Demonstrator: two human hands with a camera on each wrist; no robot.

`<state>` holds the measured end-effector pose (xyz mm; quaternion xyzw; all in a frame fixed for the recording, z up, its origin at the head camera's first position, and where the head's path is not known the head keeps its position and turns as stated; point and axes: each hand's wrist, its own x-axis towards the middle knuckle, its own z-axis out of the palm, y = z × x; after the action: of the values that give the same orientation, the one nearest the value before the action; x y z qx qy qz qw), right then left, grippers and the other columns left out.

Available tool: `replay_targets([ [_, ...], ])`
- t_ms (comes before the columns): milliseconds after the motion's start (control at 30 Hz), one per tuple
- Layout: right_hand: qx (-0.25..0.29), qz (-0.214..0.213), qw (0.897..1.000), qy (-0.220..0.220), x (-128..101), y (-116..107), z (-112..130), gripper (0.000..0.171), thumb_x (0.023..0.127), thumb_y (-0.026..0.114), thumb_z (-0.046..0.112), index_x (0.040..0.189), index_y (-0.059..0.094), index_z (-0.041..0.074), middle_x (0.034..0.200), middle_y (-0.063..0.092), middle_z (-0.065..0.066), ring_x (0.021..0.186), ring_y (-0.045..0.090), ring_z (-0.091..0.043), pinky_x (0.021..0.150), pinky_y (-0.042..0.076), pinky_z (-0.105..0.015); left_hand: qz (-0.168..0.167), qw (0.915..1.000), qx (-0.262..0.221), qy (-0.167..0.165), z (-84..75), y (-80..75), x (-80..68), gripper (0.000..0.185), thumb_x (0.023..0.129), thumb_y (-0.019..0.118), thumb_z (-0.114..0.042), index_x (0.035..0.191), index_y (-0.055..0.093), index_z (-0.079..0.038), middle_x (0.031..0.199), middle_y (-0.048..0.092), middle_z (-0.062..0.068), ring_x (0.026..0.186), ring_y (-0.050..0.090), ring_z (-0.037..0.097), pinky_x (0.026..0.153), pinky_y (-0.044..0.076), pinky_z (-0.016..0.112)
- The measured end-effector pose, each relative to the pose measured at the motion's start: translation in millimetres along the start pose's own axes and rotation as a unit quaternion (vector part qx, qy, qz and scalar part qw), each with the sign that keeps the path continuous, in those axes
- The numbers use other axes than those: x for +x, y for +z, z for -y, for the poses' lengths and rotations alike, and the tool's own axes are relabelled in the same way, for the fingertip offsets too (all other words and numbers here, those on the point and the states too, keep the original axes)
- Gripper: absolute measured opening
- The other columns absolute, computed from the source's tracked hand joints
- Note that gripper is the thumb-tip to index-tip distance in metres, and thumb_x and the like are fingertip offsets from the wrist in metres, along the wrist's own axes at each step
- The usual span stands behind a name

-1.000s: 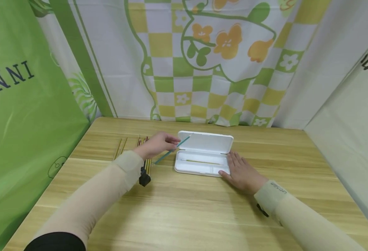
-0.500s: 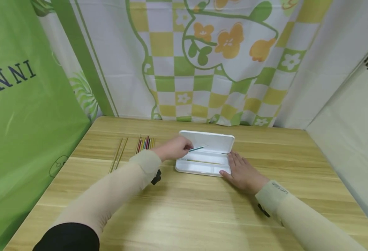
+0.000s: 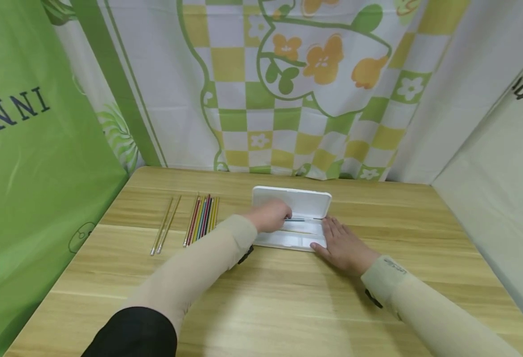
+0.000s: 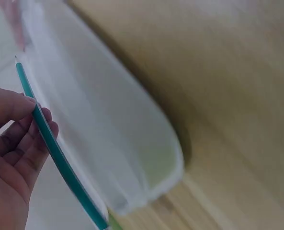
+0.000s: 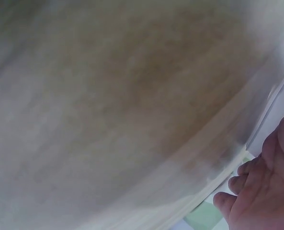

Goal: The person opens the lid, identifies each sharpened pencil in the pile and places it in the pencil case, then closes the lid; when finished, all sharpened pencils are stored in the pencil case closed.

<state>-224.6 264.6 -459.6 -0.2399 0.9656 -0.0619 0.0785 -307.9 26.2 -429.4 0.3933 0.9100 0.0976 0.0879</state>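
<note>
The left hand (image 3: pixel 269 216) pinches a teal pencil (image 3: pixel 300 219) over the open white case (image 3: pixel 295 242), while the right hand (image 3: pixel 344 247) lies flat with straight fingers against the case's end at 3 o'clock. At 9 o'clock from the case lie coloured pencils (image 3: pixel 201 220). Further out at 9 o'clock, the green banner (image 3: pixel 29 148) reads "NNI".
</note>
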Motion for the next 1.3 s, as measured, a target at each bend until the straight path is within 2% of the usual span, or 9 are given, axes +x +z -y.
replay_targets([
  [133,-0.001,0.004,1.000,0.002,-1,-3,0,0.080,0.110,0.044,0.041,0.151,0.020,-0.023,0.158,0.021,-0.042,0.148,0.021,-0.055,0.119,0.022,-0.064,0.010,0.9995,0.027,0.014,-11.1,5.5,6.0,0.028,0.095,0.060,0.005,0.116,0.075,-0.003,0.117,0.074,0.009,0.112,0.067,0.022,0.101,0.051,0.029],
  [233,0.001,0.006,1.000,-0.001,-2,-4,1,0.079,0.111,0.043,0.042,0.151,0.020,-0.023,0.159,0.021,-0.040,0.148,0.020,-0.054,0.119,0.022,-0.064,0.008,0.9993,0.035,0.012,-15.9,9.6,8.3,0.027,0.095,0.060,0.005,0.116,0.075,-0.003,0.115,0.074,0.009,0.111,0.068,0.022,0.100,0.052,0.029],
  [567,-0.002,0.004,1.000,-0.002,-1,-2,-2,0.081,0.110,0.042,0.044,0.152,0.020,-0.022,0.159,0.021,-0.040,0.148,0.020,-0.054,0.119,0.022,-0.065,-0.006,0.9986,0.051,0.006,-15.6,18.7,12.0,0.026,0.095,0.062,0.005,0.114,0.076,-0.004,0.114,0.074,0.009,0.108,0.068,0.023,0.099,0.052,0.029],
  [733,-0.003,-0.006,1.000,-0.013,-3,1,-3,0.090,0.109,0.032,0.056,0.151,0.021,-0.023,0.157,0.021,-0.043,0.146,0.021,-0.057,0.117,0.023,-0.066,-0.022,0.9983,0.051,0.017,-17.8,23.5,15.7,0.026,0.095,0.061,0.004,0.113,0.077,-0.006,0.113,0.075,0.007,0.107,0.069,0.021,0.099,0.052,0.028],
  [833,-0.003,-0.011,1.000,-0.018,-2,3,-4,0.093,0.109,0.028,0.059,0.151,0.020,-0.023,0.157,0.021,-0.043,0.146,0.022,-0.057,0.117,0.024,-0.066,-0.018,0.9980,0.058,0.014,-19.4,24.6,14.6,0.022,0.095,0.062,0.002,0.109,0.077,-0.007,0.107,0.074,0.006,0.100,0.069,0.020,0.094,0.054,0.029],
  [1000,0.003,-0.009,1.000,-0.014,-2,2,-3,0.090,0.109,0.033,0.056,0.151,0.020,-0.023,0.157,0.020,-0.043,0.146,0.021,-0.058,0.118,0.022,-0.067,-0.007,0.9975,0.070,0.008,-22.0,23.7,13.7,0.016,0.095,0.064,0.000,0.103,0.075,-0.008,0.098,0.072,0.005,0.088,0.066,0.018,0.085,0.055,0.029],
  [1300,-0.024,0.006,1.000,-0.003,-1,-2,1,0.082,0.110,0.041,0.046,0.151,0.022,-0.022,0.158,0.022,-0.041,0.147,0.022,-0.055,0.118,0.023,-0.065,-0.001,0.9985,0.054,-0.001,-17.9,27.5,14.2,0.020,0.096,0.061,0.001,0.107,0.075,-0.008,0.105,0.073,0.005,0.098,0.068,0.020,0.092,0.054,0.030],
])
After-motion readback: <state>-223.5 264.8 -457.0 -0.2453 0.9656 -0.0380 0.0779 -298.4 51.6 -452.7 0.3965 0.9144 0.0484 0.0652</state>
